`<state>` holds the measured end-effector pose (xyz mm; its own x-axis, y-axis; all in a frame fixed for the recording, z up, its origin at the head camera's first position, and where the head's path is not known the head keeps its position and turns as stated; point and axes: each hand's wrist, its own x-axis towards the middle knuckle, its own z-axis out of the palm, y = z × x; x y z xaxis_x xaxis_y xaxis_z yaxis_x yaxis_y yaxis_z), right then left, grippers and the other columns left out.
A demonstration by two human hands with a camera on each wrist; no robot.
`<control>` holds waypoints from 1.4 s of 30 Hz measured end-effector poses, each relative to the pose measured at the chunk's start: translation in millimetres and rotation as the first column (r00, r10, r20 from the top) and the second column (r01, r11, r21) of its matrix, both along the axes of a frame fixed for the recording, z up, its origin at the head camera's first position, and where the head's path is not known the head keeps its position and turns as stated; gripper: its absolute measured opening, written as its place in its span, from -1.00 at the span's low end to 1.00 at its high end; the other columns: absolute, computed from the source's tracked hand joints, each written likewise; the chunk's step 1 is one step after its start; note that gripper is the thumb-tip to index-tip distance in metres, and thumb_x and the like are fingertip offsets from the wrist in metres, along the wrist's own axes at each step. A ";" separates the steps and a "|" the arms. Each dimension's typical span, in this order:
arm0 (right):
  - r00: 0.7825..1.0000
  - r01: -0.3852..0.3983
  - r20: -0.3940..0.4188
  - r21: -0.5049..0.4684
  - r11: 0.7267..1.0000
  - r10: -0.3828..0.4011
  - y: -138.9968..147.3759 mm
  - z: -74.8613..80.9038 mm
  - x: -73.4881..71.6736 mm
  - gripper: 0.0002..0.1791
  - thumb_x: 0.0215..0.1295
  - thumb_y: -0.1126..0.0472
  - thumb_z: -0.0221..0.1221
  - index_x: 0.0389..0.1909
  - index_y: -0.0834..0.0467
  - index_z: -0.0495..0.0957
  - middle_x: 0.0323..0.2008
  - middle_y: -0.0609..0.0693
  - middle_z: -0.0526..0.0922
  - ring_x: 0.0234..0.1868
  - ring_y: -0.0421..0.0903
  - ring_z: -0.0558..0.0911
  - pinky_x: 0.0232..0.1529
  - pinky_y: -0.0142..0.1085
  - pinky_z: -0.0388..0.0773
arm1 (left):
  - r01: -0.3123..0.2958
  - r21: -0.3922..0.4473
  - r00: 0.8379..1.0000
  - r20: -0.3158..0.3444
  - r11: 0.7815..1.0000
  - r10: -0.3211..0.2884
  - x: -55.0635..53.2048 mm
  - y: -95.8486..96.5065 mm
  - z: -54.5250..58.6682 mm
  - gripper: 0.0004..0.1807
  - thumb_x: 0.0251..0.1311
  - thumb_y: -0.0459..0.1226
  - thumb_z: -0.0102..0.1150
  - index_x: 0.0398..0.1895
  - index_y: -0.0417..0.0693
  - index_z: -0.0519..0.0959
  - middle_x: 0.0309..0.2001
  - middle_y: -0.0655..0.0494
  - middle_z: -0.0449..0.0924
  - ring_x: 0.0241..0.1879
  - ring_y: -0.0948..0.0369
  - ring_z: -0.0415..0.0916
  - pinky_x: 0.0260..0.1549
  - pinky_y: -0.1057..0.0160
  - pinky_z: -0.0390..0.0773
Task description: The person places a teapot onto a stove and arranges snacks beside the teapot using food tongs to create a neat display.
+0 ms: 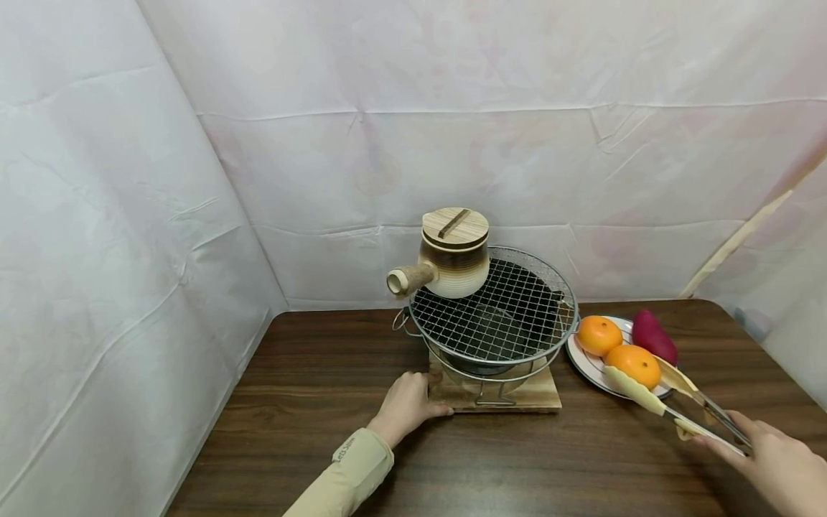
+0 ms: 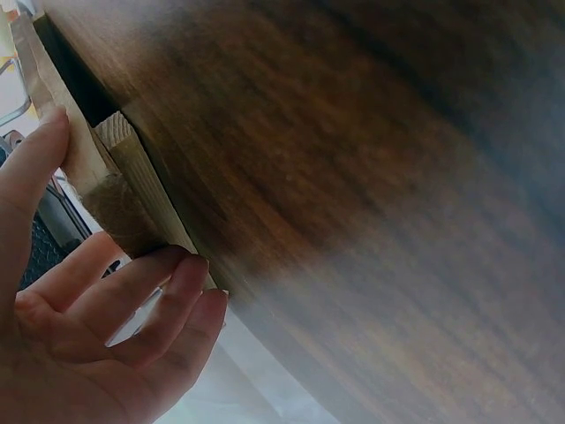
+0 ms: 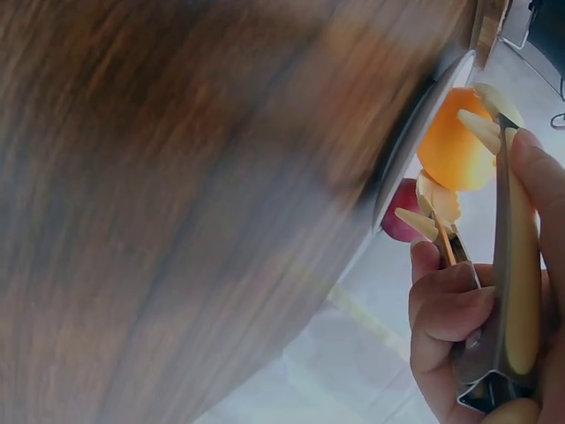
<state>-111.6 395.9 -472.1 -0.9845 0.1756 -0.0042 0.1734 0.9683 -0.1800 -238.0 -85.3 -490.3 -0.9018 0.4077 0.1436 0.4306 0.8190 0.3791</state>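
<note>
At the front left corner of a wooden board (image 1: pixel 539 396), my left hand (image 1: pixel 407 402) grips the wood, thumb along one edge and fingers against the other. The left wrist view shows the board's corner (image 2: pixel 124 212) between thumb and fingers. A pair of metal tongs (image 1: pixel 707 416) with pale yellow tips is held in my right hand (image 1: pixel 778 456). Those tips stand apart on either side of the front orange (image 1: pixel 636 365); whether they touch it, I cannot tell. That orange lies on a white plate (image 1: pixel 584 365) with a second orange (image 1: pixel 597 335) and a purple-red, sweet-potato-like item (image 1: pixel 654 337).
On the board stands a round grill (image 1: pixel 497 323) with a wire mesh top and black pan. A brown-and-cream side-handled pot (image 1: pixel 455 266) with a wooden lid sits at the mesh's back left. White cloth (image 1: pixel 388 143) hangs behind the dark wooden table (image 1: pixel 310 402).
</note>
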 end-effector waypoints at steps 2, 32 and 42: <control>0.999 0.002 -0.035 0.001 1.000 -0.001 0.8 -0.1 -0.1 0.04 0.16 -0.43 0.09 0.02 0.59 0.34 -0.26 0.59 0.50 -0.34 0.51 0.55 -0.50 0.16 0.46 | 0.001 0.000 1.000 -0.005 1.000 -0.001 0.0 -0.1 -0.1 -0.35 -0.22 0.07 0.52 -0.03 -0.06 0.68 -0.20 0.03 0.76 -0.28 0.16 0.67 -0.28 0.21 0.61; 0.873 -0.088 -0.482 -0.011 0.996 0.072 -5.7 35.3 -6.0 -0.09 0.15 -0.36 0.14 -0.05 0.51 0.43 -0.68 0.16 0.42 -0.74 -0.33 0.14 -0.71 -0.41 0.09 | 0.003 -0.006 1.000 0.002 1.000 -0.003 0.2 0.2 -0.4 -0.35 -0.22 0.06 0.52 -0.02 -0.07 0.68 -0.27 0.06 0.76 -0.35 0.22 0.64 -0.30 0.22 0.61; 0.833 -0.098 -0.544 0.028 0.995 0.098 -18.6 60.7 -19.0 -0.09 0.12 -0.42 0.11 -0.09 0.44 0.47 -0.63 0.33 0.49 -0.74 -0.20 0.17 -0.73 -0.37 0.05 | 0.001 -0.008 1.000 0.004 1.000 -0.001 0.3 0.3 0.4 -0.36 -0.22 0.07 0.52 -0.03 -0.06 0.68 -0.23 0.06 0.76 -0.33 0.23 0.63 -0.32 0.22 0.60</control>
<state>-130.6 377.2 -411.4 -0.8397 0.0780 0.5374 -0.0489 0.9748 -0.2178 -237.7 -85.0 -489.9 -0.9021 0.4092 0.1369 0.4296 0.8217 0.3744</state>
